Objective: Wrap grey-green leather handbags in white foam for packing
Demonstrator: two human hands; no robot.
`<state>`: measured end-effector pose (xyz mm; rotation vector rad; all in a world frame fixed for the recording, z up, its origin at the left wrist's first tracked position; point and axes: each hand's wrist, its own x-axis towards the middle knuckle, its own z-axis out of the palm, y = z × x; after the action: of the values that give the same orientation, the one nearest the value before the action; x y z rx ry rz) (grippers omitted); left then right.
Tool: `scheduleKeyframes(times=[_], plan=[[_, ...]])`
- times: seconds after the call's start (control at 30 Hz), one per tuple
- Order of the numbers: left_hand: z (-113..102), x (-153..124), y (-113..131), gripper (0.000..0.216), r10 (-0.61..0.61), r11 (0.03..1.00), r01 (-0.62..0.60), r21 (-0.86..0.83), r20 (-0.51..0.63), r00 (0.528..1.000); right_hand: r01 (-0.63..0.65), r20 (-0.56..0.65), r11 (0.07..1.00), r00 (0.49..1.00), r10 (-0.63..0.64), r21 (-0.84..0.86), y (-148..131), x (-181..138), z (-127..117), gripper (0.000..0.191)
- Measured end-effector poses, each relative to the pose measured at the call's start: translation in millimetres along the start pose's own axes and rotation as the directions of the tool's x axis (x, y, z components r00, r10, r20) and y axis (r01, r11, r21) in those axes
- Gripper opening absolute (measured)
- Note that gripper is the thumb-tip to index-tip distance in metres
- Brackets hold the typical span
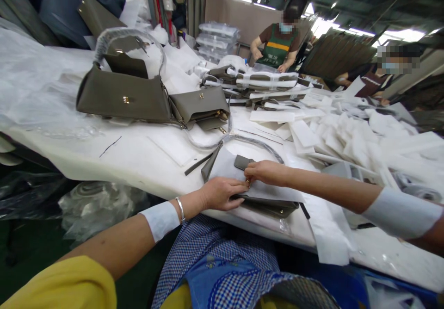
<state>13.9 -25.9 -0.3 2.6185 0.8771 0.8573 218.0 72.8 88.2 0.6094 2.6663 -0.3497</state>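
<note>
Saw a grey-brown handbag lying at the near edge of the white surface, right under both hands, with a pale sheet across its upper side and a wrapped handle curving away behind. Found the right hand over it, fingers pinched together at a small gold-coloured fitting, just beside a grey-brown tab. Noted the left hand reaching in from the other side, fingers stretched towards the same fitting, thumb lower, near the front edge; could not tell about any grip there. Logged a second handbag farther back to the left, next to a third handbag. Recorded white sheets heaped to the right, and a person in a green apron across the surface.
</note>
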Motion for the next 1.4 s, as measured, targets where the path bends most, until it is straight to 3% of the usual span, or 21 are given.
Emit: scheduleKeyframes(times=[0.17, 0.33, 0.63, 0.8, 0.9, 1.03, 1.13, 1.27, 1.4], plan=[[0, 0, 0, 0.037, 0.009, 1.0, -0.009, -0.005, -0.006, 1.0, -0.207, -0.021, 0.959, 0.978, 0.207, -0.192, -25, 0, -3, 0.023], [1, 0, 0, 0.036, -0.012, 1.0, 0.012, -0.016, 0.02, 1.0, -0.326, -0.009, 0.923, 0.944, 0.331, -0.202, -40, -4, -8, 0.019], [-8, 9, 0, 0.028, -0.166, 0.973, 0.16, -0.165, -0.022, 0.986, -0.275, -0.251, 0.96, 0.934, 0.253, -0.056, -54, -31, 25, 0.023], [-7, 19, -1, 0.034, -0.266, 0.957, 0.26, -0.131, -0.033, 0.963, -0.188, -0.389, 0.969, 0.914, 0.114, -0.159, -59, -40, 47, 0.021], [-4, 20, -1, 0.035, -0.297, 0.953, 0.296, -0.068, -0.005, 0.955, -0.12, -0.426, 0.981, 0.904, 0.044, -0.155, -78, -48, 59, 0.021], [-3, 19, 0, 0.035, -0.296, 0.954, 0.295, -0.052, -0.012, 0.955, 0.065, -0.385, 0.996, 0.922, -0.037, 0.061, -110, -65, 72, 0.02], [-4, 18, 0, 0.034, -0.286, 0.956, 0.284, -0.069, -0.017, 0.958, 0.031, -0.433, 0.972, 0.898, 0.076, 0.235, -114, -75, 72, 0.02], [-3, 19, -1, 0.034, -0.269, 0.959, 0.265, -0.097, -0.028, 0.963, -0.185, -0.563, 0.926, 0.749, 0.349, 0.328, -90, -69, 61, 0.028], [-1, 19, -4, 0.031, -0.256, 0.964, 0.252, -0.088, -0.036, 0.966, -0.249, -0.536, 0.915, 0.748, 0.39, 0.317, -67, -44, 55, 0.028]])
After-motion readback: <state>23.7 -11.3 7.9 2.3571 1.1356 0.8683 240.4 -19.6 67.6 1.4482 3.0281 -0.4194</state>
